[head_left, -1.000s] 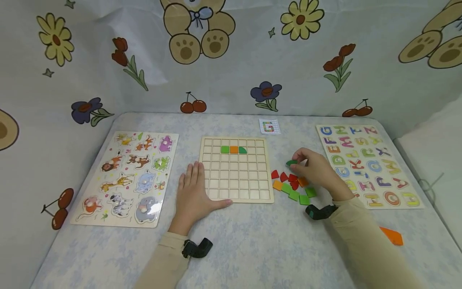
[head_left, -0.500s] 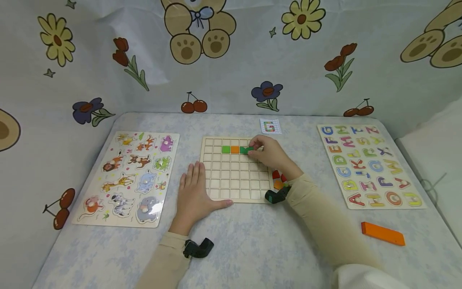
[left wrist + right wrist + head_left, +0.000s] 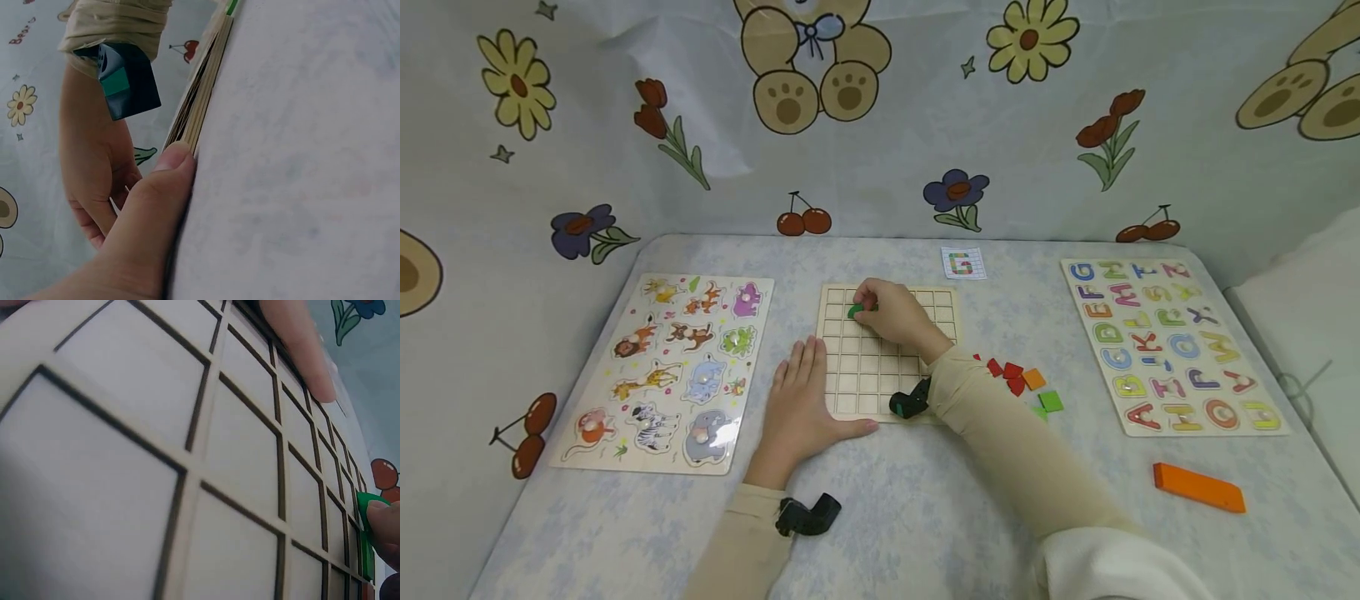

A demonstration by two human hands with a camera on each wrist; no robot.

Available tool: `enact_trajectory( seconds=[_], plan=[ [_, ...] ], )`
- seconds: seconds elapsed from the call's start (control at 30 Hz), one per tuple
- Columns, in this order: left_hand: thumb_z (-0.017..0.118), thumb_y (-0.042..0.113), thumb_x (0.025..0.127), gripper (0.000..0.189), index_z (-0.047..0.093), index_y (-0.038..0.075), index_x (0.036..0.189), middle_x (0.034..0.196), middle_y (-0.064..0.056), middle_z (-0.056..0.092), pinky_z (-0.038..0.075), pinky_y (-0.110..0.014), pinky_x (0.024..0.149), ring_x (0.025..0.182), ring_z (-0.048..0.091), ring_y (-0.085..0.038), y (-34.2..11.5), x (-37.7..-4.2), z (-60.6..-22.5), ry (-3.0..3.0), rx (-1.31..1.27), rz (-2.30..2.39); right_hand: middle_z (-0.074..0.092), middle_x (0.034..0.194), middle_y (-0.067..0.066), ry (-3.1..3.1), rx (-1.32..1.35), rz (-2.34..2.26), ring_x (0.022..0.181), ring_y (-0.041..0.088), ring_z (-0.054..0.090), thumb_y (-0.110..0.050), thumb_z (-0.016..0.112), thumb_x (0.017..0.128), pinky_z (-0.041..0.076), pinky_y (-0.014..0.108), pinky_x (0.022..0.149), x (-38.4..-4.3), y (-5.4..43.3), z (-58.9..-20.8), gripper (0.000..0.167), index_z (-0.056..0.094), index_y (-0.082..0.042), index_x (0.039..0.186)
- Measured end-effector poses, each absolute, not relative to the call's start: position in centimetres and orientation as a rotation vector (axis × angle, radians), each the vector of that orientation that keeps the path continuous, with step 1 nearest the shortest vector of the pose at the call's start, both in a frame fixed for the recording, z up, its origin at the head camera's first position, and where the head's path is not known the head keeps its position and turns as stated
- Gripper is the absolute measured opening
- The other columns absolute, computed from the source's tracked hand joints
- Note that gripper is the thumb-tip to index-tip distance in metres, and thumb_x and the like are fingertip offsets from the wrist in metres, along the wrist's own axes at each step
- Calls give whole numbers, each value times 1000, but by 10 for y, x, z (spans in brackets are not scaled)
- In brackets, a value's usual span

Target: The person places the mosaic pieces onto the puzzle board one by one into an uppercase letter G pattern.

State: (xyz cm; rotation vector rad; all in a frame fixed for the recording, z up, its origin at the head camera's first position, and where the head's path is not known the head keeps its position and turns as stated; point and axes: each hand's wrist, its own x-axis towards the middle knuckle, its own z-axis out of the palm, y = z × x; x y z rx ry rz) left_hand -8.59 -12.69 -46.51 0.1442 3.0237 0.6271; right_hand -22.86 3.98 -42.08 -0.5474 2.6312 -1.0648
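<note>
1. on my head view, the right hand (image 3: pixel 895 315) is over the grid board (image 3: pixel 871 383), its grip pinching a small green piece (image 3: pixel 854 311) between thumb and finger.
2. i see that piece at the board's far side, left of the middle; i cannot tell whether it touches the grid.
3. my right wrist view shows more green in the grid just below the pinched piece.
4. the left hand (image 3: pixel 797 400) is at the board's left rim, its grip spread: fingers straight, thumb stretched out to the near edge. on my left wrist view that thumb touches the board's side.
5. right of the board, on the surface (image 3: pixel 910 508), i see loose red pieces (image 3: pixel 1012 370), an orange piece (image 3: pixel 1034 379) and a green square (image 3: pixel 1051 402).
6. beyond the board, a small card (image 3: pixel 962 263) bears a letter g pattern.
7. an animal puzzle (image 3: pixel 647 462) lies to the left, a letter puzzle (image 3: pixel 1239 417) to the right, with an orange bar (image 3: pixel 1198 488) nearer me.
</note>
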Motion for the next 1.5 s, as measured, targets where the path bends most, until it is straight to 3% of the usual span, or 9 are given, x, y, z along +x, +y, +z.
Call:
enact_trajectory(
  seconds=[0.23,0.37,0.7,0.93,1.2,1.5],
  plan=[
    [63,91,58,146,4,5,160,169,-11,3,8,-52,126,157,-1,-27,-129,-86,-463,3015,156,624,63,100,1,2710,-551,-990,88,18,58,-19,69,94,51,33,78,-229,30,-423,11,68,-14,103],
    [64,91,58,145,4,5,160,169,-11,3,8,-52,126,157,-1,-28,-129,-86,-464,3015,155,625,62,106,2,2737,-547,-893,93,17,60,-24,68,95,53,34,83,-228,30,-423,18,74,-14,109],
    [64,91,58,145,4,5,160,169,-11,3,8,-53,126,157,-1,-28,-129,-86,-465,3012,146,635,60,103,0,2709,-658,-786,88,17,56,-21,67,95,49,33,77,-213,51,-409,23,73,-18,117],
    [65,90,58,146,4,5,159,169,-11,3,7,-52,126,157,-2,-28,-128,-86,-464,3001,136,647,61,100,2,2701,-643,-865,86,20,53,-20,64,97,46,35,76,-194,103,-401,26,68,-14,122],
    [67,89,57,147,4,5,160,169,-11,2,6,-52,126,157,-3,-27,-128,-85,-465,2995,134,678,61,98,4,2682,-527,-824,57,18,48,-16,66,96,45,30,48,-170,180,-392,29,64,-12,124],
    [66,89,57,147,5,4,159,169,-12,3,7,-53,126,157,-2,-28,-127,-85,-466,3004,140,686,63,99,4,2676,-447,-733,72,18,51,-14,68,94,44,26,57,-141,256,-392,29,65,-10,122]
  ],
)
